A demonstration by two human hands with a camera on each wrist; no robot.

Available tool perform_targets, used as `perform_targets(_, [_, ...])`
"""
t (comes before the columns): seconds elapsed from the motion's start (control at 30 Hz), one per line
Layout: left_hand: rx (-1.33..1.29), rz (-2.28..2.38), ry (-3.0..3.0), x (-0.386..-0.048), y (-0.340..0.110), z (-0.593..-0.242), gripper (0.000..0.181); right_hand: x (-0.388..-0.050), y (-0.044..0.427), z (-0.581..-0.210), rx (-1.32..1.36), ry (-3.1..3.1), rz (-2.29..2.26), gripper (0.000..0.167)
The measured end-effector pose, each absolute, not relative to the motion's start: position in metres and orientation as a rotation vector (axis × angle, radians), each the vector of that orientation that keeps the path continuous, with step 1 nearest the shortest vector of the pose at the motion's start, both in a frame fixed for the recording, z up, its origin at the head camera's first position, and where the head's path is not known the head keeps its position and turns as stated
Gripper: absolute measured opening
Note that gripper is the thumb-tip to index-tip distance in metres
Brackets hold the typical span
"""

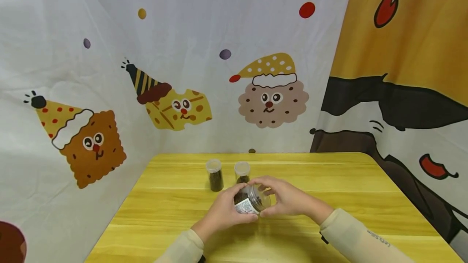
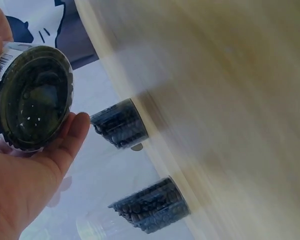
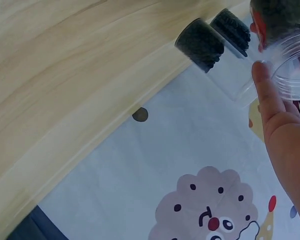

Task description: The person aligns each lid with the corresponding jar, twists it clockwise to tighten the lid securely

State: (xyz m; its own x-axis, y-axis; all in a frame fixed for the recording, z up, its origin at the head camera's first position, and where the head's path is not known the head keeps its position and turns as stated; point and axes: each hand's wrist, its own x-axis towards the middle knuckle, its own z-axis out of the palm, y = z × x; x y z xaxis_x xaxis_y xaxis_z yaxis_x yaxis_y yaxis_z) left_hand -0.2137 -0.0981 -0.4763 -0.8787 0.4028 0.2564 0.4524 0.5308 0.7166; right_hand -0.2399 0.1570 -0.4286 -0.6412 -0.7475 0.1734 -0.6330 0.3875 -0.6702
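A clear jar with dark contents and a white printed label lies tilted above the table. My left hand grips its body, and in the left wrist view its dark round base faces the camera. Around the clear lid end curl the fingers and thumb of my right hand. The right wrist view shows the ridged clear lid against that hand's finger. Just beyond stand two clear lidded jars, the left one and the right one, partly filled with dark pieces; my left hand partly hides the right one.
The wooden table has its far edge against a white cloth backdrop printed with cartoon biscuits and cheese. The two standing jars are near the table's far side, close together.
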Motion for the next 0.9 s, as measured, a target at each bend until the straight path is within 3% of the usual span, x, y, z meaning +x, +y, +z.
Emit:
perform_targets(0.4, [-0.755,-1.284,-2.658,-0.2128,-0.0949,-0.4758,0.086,-0.2413,0.1565,-0.4306,-1.194,2.498,-1.096,0.082])
perform_targets(0.67, [-0.768,-1.176,-2.653,-0.2127,-0.0927,-0.4768,0.081,-0.2373,0.1487,-0.4324,-1.002,2.655,-1.042,0.087])
perform_targets(0.9, [-0.792,-1.284,-2.683,-0.2138,-0.0965,-0.4784,0.08,-0.2362,0.1512,-0.4328,-1.199,2.589,-1.049,0.078])
